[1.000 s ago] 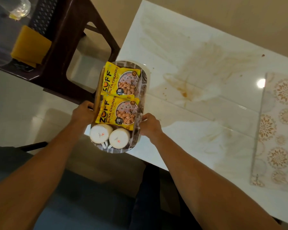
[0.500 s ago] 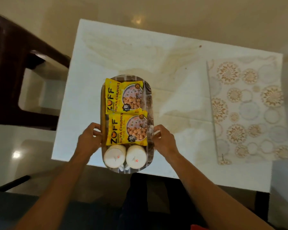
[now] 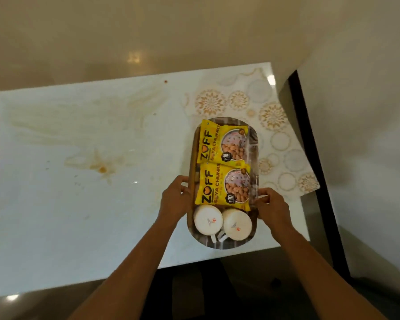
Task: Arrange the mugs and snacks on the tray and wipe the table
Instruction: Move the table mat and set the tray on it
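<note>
1. Left hand (image 3: 174, 202) and right hand (image 3: 271, 207) each clamp a long side of the tray (image 3: 254, 144).
2. Between hands: two packets (image 3: 222, 144), two mugs (image 3: 208, 219) nearest.
3. Stains (image 3: 102, 168) left of hands on table (image 3: 56, 227).

The room around me is dim and warm, everything tinted yellowish. The white desk (image 3: 56, 215) is the brightest surface, glossy enough to throw back small glare spots: one near its far right corner, one at its near left corner. A softer blurred reflection of a lamp sits on the floor (image 3: 134, 57) beyond the desk. My forearms look dark against the pale top and cast little visible shadow. The whole picture is soft, with smeared detail; the print on the yellow packets (image 3: 222, 167) is only partly readable. The wide lens bends the desk's edges, and the corners of the frame fall murky.
</note>
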